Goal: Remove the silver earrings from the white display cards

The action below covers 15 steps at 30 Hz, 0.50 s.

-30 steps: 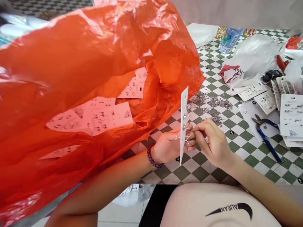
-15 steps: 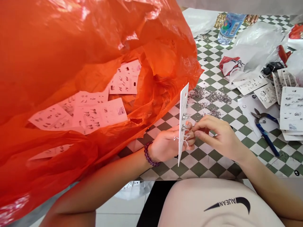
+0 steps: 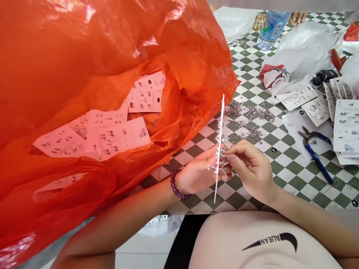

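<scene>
A white earring card (image 3: 220, 130) is seen nearly edge-on, upright, with small silver pieces sticking out of both faces. My left hand (image 3: 199, 170), with a purple bead bracelet at the wrist, holds the card around its lower middle; some of its fingertips are behind the card. On the card's right side my right hand (image 3: 251, 164) pinches at a thin silver piece with thumb and forefinger, close to the card. Loose silver pieces (image 3: 259, 114) lie in small heaps on the checkered table beyond my hands.
A large red plastic bag (image 3: 112, 89) with earring cards inside fills the left. Blue-handled pliers (image 3: 316, 160), stacked cards (image 3: 346, 127) and clear plastic bags (image 3: 305, 45) are at the right. A water bottle (image 3: 272, 31) stands at the back, near another person's fingers.
The card has turned from slightly angled to almost edge-on. My right hand has shifted a little left, its fingertips now against the silver pieces on the card.
</scene>
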Each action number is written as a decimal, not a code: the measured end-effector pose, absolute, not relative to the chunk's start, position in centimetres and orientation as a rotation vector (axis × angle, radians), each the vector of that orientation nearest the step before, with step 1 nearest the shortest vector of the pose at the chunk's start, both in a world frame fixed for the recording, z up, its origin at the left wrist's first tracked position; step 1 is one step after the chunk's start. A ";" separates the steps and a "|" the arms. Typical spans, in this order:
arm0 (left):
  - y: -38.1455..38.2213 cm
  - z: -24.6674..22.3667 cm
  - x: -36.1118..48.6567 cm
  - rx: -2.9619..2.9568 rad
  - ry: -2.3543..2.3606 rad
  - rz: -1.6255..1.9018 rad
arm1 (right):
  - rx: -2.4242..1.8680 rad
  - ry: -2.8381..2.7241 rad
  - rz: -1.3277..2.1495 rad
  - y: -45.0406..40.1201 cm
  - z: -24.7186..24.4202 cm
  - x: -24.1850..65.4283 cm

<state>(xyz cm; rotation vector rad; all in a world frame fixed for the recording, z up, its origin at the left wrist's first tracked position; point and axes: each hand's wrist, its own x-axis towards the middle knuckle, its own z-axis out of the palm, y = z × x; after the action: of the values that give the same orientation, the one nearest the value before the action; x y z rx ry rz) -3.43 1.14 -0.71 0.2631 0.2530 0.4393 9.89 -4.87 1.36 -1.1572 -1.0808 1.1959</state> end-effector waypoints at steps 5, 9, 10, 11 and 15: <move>1.3 -0.6 -3.4 0.275 0.227 0.408 | -1.161 -1.151 1.049 -4.9 1.4 9.8; 1.3 -0.4 -3.4 0.266 0.249 0.384 | -1.145 -1.150 1.020 -4.9 1.4 9.7; 1.3 -0.4 -3.4 0.260 0.248 0.385 | -1.140 -1.156 1.017 -4.9 1.4 9.7; 1.3 -0.4 -3.4 0.254 0.242 0.391 | -1.139 -1.165 1.008 -4.9 1.4 9.7; 1.2 -0.2 -3.6 0.266 0.259 0.402 | -1.161 -1.217 0.951 -4.9 1.3 9.8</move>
<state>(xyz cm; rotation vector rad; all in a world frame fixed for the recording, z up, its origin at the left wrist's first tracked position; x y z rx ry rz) -3.60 1.16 -0.16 0.2663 0.2585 0.4024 9.75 -4.88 1.33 -1.1609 -1.2173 0.9514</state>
